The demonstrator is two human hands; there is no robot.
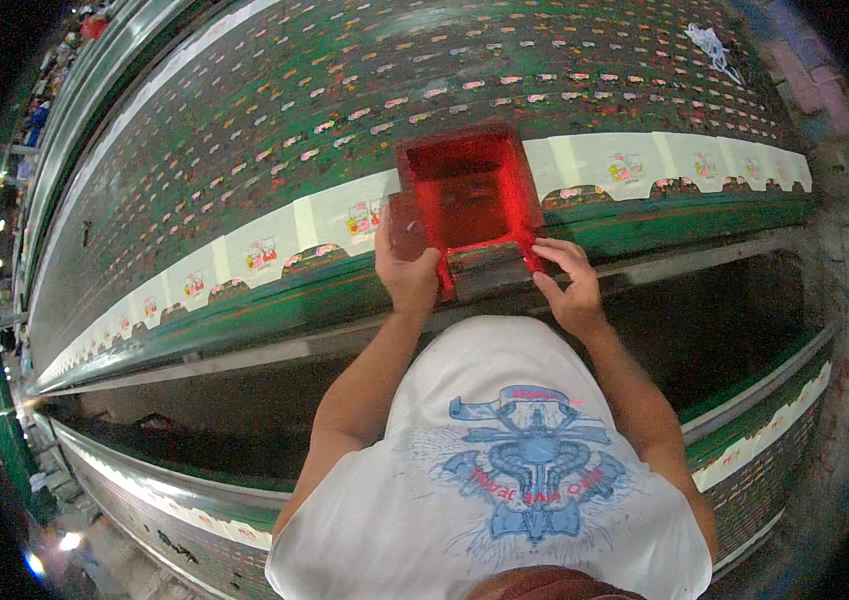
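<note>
A red rectangular printing frame point(466, 190) lies on the long printing table, over the white border strip of the patterned cloth point(324, 110). My left hand point(406, 268) grips the frame's near left corner. On the near right corner rests my right hand point(566, 285), fingers curled over the edge. Inside the frame the screen is wet with red ink. A dark bar point(484, 268) lies along the frame's near side between my hands.
The green cloth with rows of small coloured motifs runs far to the left and right. A metal rail point(244, 352) edges the table in front of me. A second printed table point(754, 445) lies below. A white rag point(712, 45) sits at the far right.
</note>
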